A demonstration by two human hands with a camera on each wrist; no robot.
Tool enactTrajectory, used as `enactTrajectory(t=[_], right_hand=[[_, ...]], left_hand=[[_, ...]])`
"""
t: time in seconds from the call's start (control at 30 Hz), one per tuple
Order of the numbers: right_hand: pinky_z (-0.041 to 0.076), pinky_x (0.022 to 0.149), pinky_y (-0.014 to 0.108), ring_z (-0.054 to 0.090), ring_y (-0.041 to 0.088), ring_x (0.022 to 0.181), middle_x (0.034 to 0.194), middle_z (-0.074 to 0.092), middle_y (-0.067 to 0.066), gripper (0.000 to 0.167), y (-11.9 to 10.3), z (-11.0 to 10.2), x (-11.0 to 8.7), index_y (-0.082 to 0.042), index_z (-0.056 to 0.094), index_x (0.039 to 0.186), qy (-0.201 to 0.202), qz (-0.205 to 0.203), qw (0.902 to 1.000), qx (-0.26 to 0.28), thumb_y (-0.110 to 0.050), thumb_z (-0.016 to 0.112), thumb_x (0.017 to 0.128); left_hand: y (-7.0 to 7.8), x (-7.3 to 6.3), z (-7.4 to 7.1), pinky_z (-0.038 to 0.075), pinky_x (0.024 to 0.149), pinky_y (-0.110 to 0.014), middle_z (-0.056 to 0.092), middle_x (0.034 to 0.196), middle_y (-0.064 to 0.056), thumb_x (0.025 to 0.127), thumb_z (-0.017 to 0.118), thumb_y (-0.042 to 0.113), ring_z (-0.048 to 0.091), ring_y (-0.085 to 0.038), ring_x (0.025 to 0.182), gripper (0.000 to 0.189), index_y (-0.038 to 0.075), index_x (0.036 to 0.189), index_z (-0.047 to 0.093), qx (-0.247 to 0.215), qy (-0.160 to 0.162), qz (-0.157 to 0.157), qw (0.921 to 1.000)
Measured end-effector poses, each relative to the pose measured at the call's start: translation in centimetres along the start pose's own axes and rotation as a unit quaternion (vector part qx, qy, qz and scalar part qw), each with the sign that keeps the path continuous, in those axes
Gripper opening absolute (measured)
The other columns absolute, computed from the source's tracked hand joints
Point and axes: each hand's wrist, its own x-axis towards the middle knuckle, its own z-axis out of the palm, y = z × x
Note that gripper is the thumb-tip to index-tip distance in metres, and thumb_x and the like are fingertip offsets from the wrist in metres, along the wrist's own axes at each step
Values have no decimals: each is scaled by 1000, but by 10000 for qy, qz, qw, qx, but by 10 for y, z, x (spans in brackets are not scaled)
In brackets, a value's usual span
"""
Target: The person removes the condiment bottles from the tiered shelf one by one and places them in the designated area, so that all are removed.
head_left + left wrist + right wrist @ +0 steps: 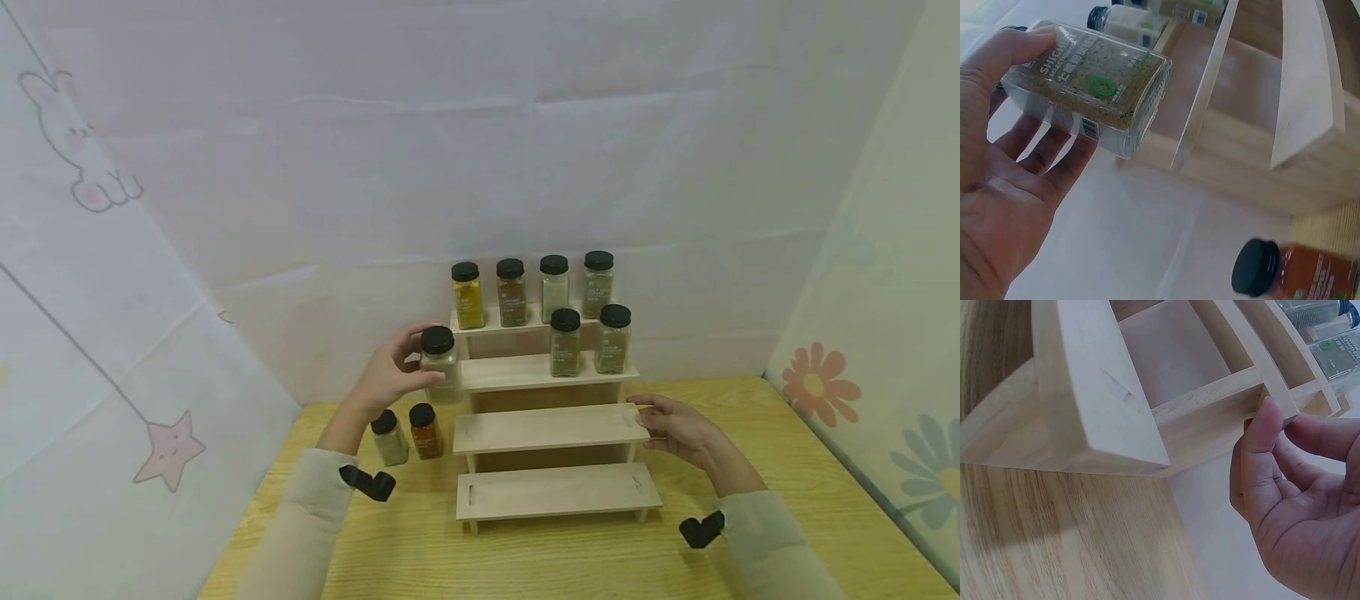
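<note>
My left hand [384, 377] grips a square glass spice jar [444, 375] with a black lid, held in the air beside the left end of the wooden tiered rack [551, 427]. In the left wrist view the thumb presses one face of the jar [1107, 84], which is filled with brownish seasoning, and the fingers lie under it. My right hand [681, 432] pinches the right end of the rack's second shelf from the bottom. Thumb and fingers meet on that shelf's corner in the right wrist view, where the hand [1304, 494] hides part of the edge.
On the top shelf [531, 317] stand several spice jars, among them a yellow one [469, 302]. Two greenish jars [565, 350] occupy the right of the shelf below. A pale jar [392, 446] and a red-orange jar [426, 437] stand on the table [405, 542], left of the rack.
</note>
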Motion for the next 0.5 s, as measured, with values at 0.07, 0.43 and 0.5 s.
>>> enactTrajectory(t=[0.07, 0.43, 0.5], right_hand=[[57, 82, 34, 42, 12, 74, 92, 39, 1, 62, 0, 0, 0, 3, 28, 155, 12, 3, 10000, -5, -16, 58, 104], [57, 83, 34, 43, 12, 74, 91, 38, 1, 61, -1, 1, 0, 1, 30, 155, 35, 20, 10000, -62, -16, 58, 104], [57, 83, 34, 43, 11, 74, 92, 38, 2, 61, -1, 1, -1, 1, 30, 155, 29, 15, 10000, -63, -16, 58, 104]], left_hand=[[-2, -6, -7, 46, 100, -34, 58, 137, -7, 86, 80, 5, 53, -21, 126, 73, 16, 150, 46, -30, 27, -15, 10000], [-13, -35, -38, 48, 98, -28, 59, 134, -2, 86, 79, -1, 58, -18, 120, 75, 11, 150, 43, -141, 269, -138, 9994], [-16, -40, -43, 48, 99, -27, 59, 134, -1, 85, 79, -1, 58, -17, 121, 75, 11, 150, 43, -103, 328, -182, 9992]])
